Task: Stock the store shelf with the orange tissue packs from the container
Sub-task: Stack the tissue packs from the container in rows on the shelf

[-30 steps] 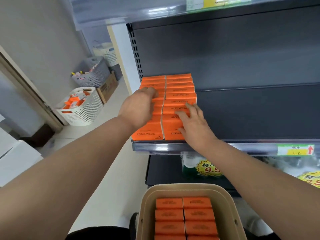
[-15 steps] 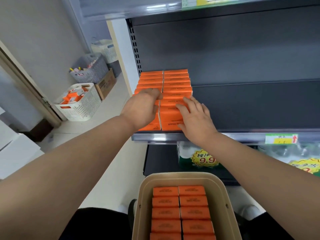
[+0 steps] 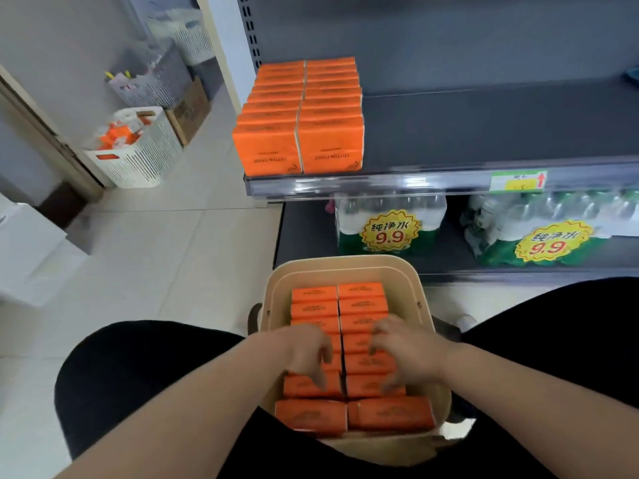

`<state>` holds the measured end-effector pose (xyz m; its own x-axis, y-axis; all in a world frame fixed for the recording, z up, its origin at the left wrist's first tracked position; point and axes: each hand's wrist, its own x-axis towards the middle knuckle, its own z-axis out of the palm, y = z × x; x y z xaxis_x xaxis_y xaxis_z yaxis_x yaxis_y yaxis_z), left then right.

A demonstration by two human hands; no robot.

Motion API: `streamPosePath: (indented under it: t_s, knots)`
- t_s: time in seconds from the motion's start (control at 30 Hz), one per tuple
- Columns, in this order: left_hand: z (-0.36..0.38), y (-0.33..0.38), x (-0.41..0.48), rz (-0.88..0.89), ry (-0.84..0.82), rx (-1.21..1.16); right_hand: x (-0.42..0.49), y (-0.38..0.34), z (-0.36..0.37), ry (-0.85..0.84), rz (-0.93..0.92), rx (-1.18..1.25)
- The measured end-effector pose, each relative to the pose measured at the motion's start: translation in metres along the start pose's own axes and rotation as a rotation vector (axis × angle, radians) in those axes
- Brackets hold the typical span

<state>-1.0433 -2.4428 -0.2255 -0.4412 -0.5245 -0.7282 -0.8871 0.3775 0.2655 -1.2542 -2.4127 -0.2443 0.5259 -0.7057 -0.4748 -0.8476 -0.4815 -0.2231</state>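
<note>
On the floor at the far left stood a white basket (image 3: pixel 138 157) holding orange items too blurred to name. Grey baskets (image 3: pixel 152 84) and a cardboard box (image 3: pixel 190 108) sat farther back. None of these looked like part of the job.

At the left end of the shelf (image 3: pixel 380 184), the stocked packs (image 3: pixel 301 115) stood in two rows side by side, touching. They ran from the front lip back to the rear panel, so that part appeared done.

Nearer, below the shelf and between the person's knees, the container (image 3: pixel 345 266) held two columns of tissue packs (image 3: pixel 337 299), pressed close together and filling most of it.

The left hand (image 3: pixel 304 347) was over the left column and the right hand (image 3: pixel 404 347) over the right column. On both, the fingers were spread and bent downward, with the tips on the pack tops around the middle of the columns. Motion blur hid whether either hand had closed a grip, and no pack was lifted clear.

To the right of the two rows the shelf was bare and dark, with a price tag (image 3: pixel 518 181) on its lip. Bottled water packs (image 3: pixel 390 219) sat on the level beneath.

By my judgement the job was partway through, perhaps near half. Many packs were left in the container, and there was plenty of room for new rows to the right.
</note>
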Motion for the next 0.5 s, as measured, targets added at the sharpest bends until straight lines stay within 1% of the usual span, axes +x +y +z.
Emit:
streamPosePath:
  t_s: [0.07,0.1,0.2,0.3,0.4,0.43,0.5]
  knots:
    - [0.018,0.0,0.005,-0.02,-0.092,-0.01,-0.001,-0.001,0.01,-0.087,-0.006,-0.001]
    - [0.027,0.003,0.005,-0.031,-0.105,0.002,-0.004,-0.002,0.015,-0.102,0.002,-0.013]
    - [0.043,0.003,0.005,-0.092,-0.15,0.017,-0.004,-0.003,0.026,-0.076,0.027,-0.033]
    - [0.051,0.002,0.005,-0.134,-0.095,0.003,-0.001,-0.002,0.033,-0.007,0.066,0.007]
    - [0.051,-0.001,0.003,-0.139,-0.073,-0.065,-0.001,0.0,0.038,-0.07,0.09,0.044]
    - [0.051,-0.001,0.002,-0.135,-0.086,-0.043,-0.002,0.001,0.039,-0.088,0.102,0.011]
    - [0.055,0.002,0.002,-0.123,-0.123,0.084,-0.003,0.003,0.042,-0.088,0.124,-0.058]
